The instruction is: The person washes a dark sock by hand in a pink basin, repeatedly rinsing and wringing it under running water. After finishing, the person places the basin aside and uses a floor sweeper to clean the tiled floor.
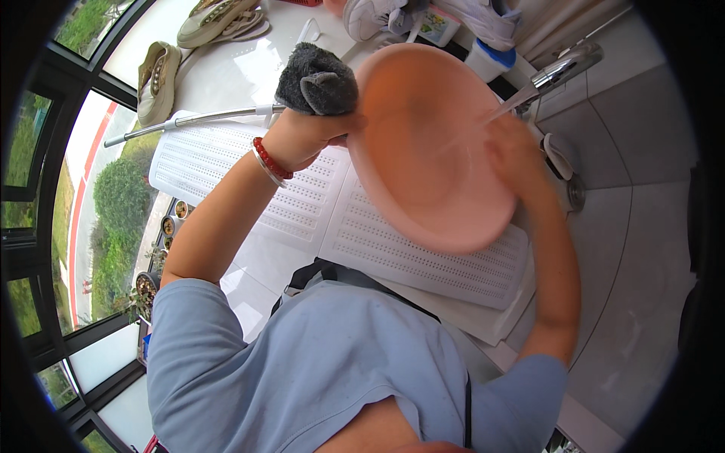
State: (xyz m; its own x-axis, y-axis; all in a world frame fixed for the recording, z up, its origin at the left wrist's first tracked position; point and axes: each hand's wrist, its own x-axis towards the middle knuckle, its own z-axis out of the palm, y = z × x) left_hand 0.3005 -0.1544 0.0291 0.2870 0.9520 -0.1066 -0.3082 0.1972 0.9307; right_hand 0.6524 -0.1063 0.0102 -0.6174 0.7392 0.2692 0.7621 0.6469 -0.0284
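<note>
A pink plastic basin (419,226) is tilted up on its side, its hollow turned partly towards me. My left hand (308,136) grips its left rim. Bunched against the same hand is a dark grey fluffy cloth (317,79); how the fingers hold it is hidden. From a chrome faucet (566,68) at upper right, water (510,105) runs into the basin. My right hand (512,153), blurred, is at the basin's inner right side beside the stream. Whether its fingers grip the wall there does not show.
White perforated boards (300,198) lie below the basin. A metal rod (198,119) crosses at left. Shoes (156,85) stand on the white surface (243,62) near the window. White sneakers (374,20) and a blue-lidded tub (490,59) are behind the basin. Grey tiles (600,238) line the right.
</note>
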